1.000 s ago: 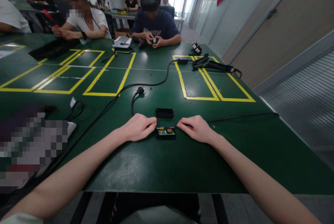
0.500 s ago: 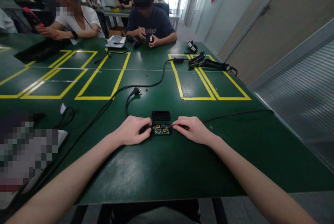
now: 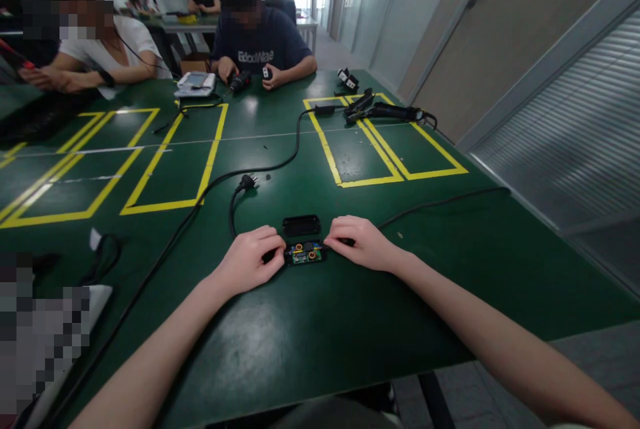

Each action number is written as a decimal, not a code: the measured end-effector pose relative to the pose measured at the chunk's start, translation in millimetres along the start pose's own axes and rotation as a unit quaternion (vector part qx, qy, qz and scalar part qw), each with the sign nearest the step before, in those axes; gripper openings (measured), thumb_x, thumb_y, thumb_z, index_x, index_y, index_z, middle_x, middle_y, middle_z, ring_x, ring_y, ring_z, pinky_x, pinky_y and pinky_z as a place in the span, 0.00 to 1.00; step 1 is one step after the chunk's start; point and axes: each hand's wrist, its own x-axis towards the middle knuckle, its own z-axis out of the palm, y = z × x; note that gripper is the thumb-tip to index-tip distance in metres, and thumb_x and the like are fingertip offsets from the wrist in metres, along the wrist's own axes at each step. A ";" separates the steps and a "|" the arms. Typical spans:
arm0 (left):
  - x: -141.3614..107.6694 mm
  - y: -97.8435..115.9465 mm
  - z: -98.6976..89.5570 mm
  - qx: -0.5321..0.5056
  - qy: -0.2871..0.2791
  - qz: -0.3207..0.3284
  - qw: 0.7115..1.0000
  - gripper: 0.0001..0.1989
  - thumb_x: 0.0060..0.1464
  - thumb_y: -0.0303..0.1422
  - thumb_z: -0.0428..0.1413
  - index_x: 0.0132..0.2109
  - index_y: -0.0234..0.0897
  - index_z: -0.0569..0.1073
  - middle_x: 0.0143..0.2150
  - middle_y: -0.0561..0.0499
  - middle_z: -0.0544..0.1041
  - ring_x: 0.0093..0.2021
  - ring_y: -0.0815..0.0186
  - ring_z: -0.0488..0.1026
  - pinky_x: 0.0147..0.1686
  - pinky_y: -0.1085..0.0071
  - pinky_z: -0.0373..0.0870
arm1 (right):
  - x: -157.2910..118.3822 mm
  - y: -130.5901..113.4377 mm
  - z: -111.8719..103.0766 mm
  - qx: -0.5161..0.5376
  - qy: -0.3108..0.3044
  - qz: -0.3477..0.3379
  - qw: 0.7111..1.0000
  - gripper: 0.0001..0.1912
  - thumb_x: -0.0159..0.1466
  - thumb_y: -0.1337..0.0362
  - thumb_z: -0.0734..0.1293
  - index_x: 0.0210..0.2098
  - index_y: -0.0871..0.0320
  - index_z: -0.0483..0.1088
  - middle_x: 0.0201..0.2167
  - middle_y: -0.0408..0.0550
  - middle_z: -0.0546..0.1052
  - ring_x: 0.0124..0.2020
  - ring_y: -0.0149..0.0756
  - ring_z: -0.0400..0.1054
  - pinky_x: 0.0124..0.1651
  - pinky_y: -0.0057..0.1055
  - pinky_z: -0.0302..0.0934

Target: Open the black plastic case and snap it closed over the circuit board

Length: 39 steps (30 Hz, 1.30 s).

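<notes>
The left hand [image 3: 253,257] pinches a plug-ended cable [image 3: 232,212], the right hand [image 3: 361,243] another cable [image 3: 445,202], at opposite ends of the open case [image 3: 324,255]; inward from the table's [image 3: 310,335] near edge, its long axis runs roughly parallel, circuit board [image 3: 302,257] facing up.

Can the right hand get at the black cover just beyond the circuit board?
Probably yes: the right hand is close to the black cover, with nothing visible between them. It seems to be pinching the cable right of the circuit board, though, so it would likely need to let go first.
</notes>
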 end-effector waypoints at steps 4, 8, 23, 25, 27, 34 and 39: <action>-0.6 -0.1 -2.3 -0.022 0.002 -0.003 1.000 0.10 0.62 0.28 0.51 0.34 0.37 0.75 0.30 0.51 0.73 0.30 0.67 0.71 0.31 0.73 0.65 | -0.8 0.6 1.3 0.047 -0.003 0.022 0.999 0.16 0.74 0.61 0.64 0.29 0.56 0.74 0.30 0.47 0.76 0.33 0.36 0.70 0.38 0.32 0.63; -0.8 -2.0 -1.8 -0.032 0.002 -0.012 0.999 0.09 0.61 0.27 0.52 0.32 0.37 0.74 0.29 0.52 0.73 0.29 0.68 0.70 0.31 0.73 0.65 | -1.3 1.4 2.0 0.056 -0.009 0.035 0.998 0.16 0.73 0.61 0.65 0.29 0.56 0.74 0.29 0.47 0.76 0.31 0.35 0.70 0.37 0.32 0.62; -6.5 2.1 -2.3 -0.062 -0.007 -0.041 0.997 0.12 0.68 0.31 0.50 0.35 0.37 0.74 0.35 0.50 0.74 0.33 0.67 0.73 0.34 0.73 0.69 | 0.8 -1.6 7.6 -0.006 -0.014 0.016 1.000 0.14 0.73 0.63 0.64 0.30 0.56 0.71 0.27 0.44 0.74 0.29 0.33 0.66 0.36 0.32 0.57; -6.8 0.3 -1.6 -0.057 -0.001 -0.040 0.998 0.13 0.69 0.32 0.50 0.36 0.37 0.74 0.37 0.49 0.74 0.35 0.66 0.73 0.36 0.72 0.70 | 1.4 -1.6 8.8 -0.016 0.000 0.012 1.000 0.12 0.72 0.65 0.65 0.31 0.55 0.71 0.29 0.45 0.75 0.31 0.35 0.67 0.37 0.33 0.58; -7.1 -2.4 -2.0 -0.037 0.006 -0.046 0.998 0.12 0.69 0.34 0.51 0.37 0.37 0.75 0.39 0.49 0.73 0.34 0.67 0.73 0.35 0.73 0.70 | 2.5 -2.4 10.5 -0.027 0.032 0.019 0.999 0.08 0.69 0.66 0.67 0.32 0.55 0.71 0.31 0.47 0.75 0.35 0.39 0.68 0.40 0.35 0.60; -6.6 -13.0 -2.5 0.046 0.013 -0.039 0.998 0.27 0.61 0.49 0.61 0.60 0.38 0.73 0.59 0.38 0.75 0.57 0.51 0.74 0.57 0.54 0.71 | 5.4 -5.6 16.7 -0.078 0.036 0.052 0.995 0.22 0.69 0.65 0.66 0.62 0.54 0.71 0.60 0.57 0.75 0.57 0.51 0.66 0.56 0.49 0.65; -5.2 -8.0 5.7 0.035 -0.023 -0.019 0.999 0.45 0.52 0.51 0.69 0.71 0.40 0.63 0.67 0.37 0.72 0.65 0.46 0.69 0.65 0.47 0.64 | 3.3 1.7 17.6 -0.017 0.028 0.012 0.999 0.13 0.72 0.65 0.65 0.53 0.53 0.78 0.57 0.54 0.79 0.58 0.49 0.69 0.58 0.52 0.67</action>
